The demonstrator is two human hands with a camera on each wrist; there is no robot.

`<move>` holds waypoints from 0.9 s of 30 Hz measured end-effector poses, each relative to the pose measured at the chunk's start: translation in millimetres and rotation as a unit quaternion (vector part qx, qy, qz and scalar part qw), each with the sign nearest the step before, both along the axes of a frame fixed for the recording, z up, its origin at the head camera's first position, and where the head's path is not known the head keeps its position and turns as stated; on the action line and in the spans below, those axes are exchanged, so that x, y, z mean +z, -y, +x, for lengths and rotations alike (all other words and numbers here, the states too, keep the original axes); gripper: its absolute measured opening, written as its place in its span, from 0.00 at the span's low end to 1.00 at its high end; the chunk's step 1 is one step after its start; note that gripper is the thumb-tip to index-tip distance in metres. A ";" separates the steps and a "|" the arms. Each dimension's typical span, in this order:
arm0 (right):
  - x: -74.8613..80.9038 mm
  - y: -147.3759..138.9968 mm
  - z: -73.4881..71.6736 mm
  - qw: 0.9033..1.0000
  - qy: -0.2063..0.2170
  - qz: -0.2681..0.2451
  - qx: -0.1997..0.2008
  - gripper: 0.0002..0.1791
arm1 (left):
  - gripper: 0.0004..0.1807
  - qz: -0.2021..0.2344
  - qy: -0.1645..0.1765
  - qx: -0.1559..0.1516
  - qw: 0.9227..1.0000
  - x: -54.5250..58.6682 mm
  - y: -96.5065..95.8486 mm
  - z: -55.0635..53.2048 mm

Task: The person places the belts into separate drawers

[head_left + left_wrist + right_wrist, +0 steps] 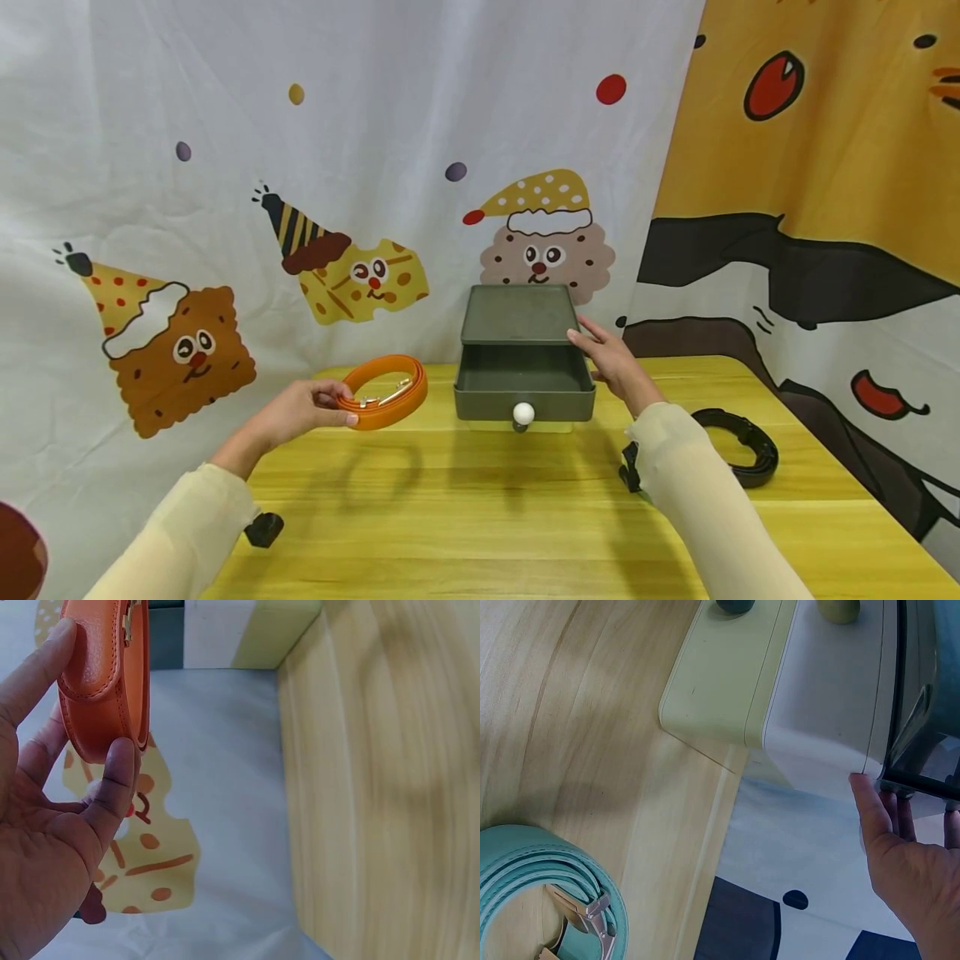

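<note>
My left hand (303, 410) holds a coiled orange belt (417, 390) above the table, thumb on one side and fingers on the other. A metal buckle shows inside the coil; in the left wrist view the belt (90, 675) has stitched edges. To its right stands a small tiered drawer box (519, 312), its dark green top drawer (487, 407) pulled out, with a white knob (523, 413). No contents show inside that drawer. My right hand (617, 367) rests with extended fingers against the box's right side. Lower white (821, 690) and cream (712, 675) drawers appear in the right wrist view.
A second coiled belt lies on the wooden table (465, 533), right of my right forearm; it looks dark (763, 468) from the head and teal (613, 896) from the right wrist. A cartoon-printed curtain (375, 167) hangs behind the table.
</note>
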State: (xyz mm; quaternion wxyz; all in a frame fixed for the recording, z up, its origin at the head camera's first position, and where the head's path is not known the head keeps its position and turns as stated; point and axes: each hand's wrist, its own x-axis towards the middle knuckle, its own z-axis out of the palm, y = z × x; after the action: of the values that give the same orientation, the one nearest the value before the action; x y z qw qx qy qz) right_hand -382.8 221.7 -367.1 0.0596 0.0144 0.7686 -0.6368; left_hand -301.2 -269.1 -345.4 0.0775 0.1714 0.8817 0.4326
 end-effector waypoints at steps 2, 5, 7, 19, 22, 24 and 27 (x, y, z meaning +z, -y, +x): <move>0.2 0.1 0.2 1.000 -0.001 0.000 0.001 0.39 | 0.21 -0.004 -0.002 0.007 1.000 3.8 -1.6 -0.8; 0.8 0.0 0.7 1.000 -0.002 -0.002 0.002 0.40 | 0.22 -0.015 -0.008 0.011 1.000 10.7 -5.1 -2.4; 1.1 -0.3 0.8 1.000 -0.003 -0.003 0.003 0.40 | 0.22 -0.020 -0.010 0.013 1.000 15.3 -7.6 -3.7; 2.5 0.6 1.9 1.000 -0.003 0.004 0.006 0.40 | 0.21 -0.008 -0.012 0.002 1.000 42.8 -28.6 -8.2; 2.6 0.5 2.2 1.000 -0.003 0.004 0.006 0.40 | 0.21 -0.010 -0.014 -0.003 1.000 47.9 -35.9 -11.4; 2.5 0.3 2.1 1.000 -0.003 0.004 0.005 0.40 | 0.20 -0.013 -0.017 -0.010 1.000 50.7 -40.6 -13.7; 1.9 0.5 1.8 1.000 -0.002 0.007 0.005 0.40 | 0.20 -0.019 -0.017 -0.015 1.000 54.3 -48.2 -17.2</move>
State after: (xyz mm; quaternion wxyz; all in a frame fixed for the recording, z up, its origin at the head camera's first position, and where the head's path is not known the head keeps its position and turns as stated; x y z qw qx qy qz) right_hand -381.0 221.2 -365.2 0.0615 0.0099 0.7732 -0.6311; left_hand -318.4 -220.9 -291.1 0.0720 0.1902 0.8882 0.4119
